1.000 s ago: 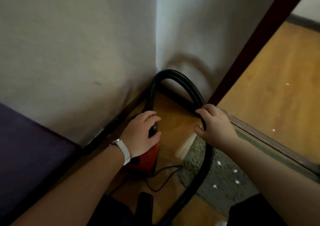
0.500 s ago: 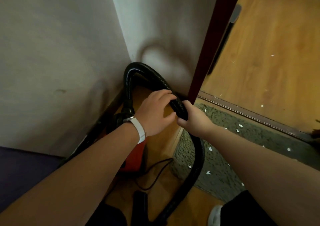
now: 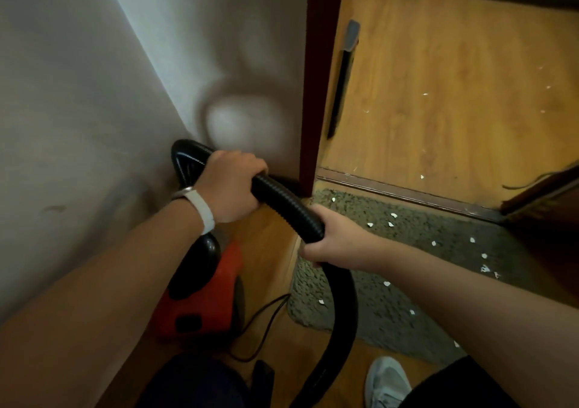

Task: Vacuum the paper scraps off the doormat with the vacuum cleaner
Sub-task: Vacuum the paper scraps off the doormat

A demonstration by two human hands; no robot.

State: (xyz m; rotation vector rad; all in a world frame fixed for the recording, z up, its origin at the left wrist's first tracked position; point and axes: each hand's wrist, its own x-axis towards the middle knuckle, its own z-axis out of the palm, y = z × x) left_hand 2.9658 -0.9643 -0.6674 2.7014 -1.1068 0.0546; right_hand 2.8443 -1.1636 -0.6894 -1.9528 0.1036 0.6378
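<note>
A red and black vacuum cleaner (image 3: 203, 301) sits on the wooden floor in the wall corner. Its black ribbed hose (image 3: 288, 207) arches up from the body and curves down past my knees. My left hand (image 3: 232, 185), with a white wristband, grips the top of the hose loop. My right hand (image 3: 332, 241) grips the hose lower down, a short way along it. To the right lies the grey-green doormat (image 3: 438, 244) with several white paper scraps (image 3: 484, 268) scattered over it. The hose's nozzle end is hidden.
A dark red door frame (image 3: 316, 94) stands just behind the hose. Beyond the metal threshold (image 3: 407, 194) more scraps lie on the wooden floor. A black nozzle attachment (image 3: 341, 78) leans by the frame. The power cord (image 3: 266, 323) loops beside the vacuum. My grey shoe (image 3: 387, 379) is at the bottom.
My left hand has left the vacuum body and closed around the top of the hose. The hose loop has been pulled lower and toward me. The view has swung right, showing more doormat.
</note>
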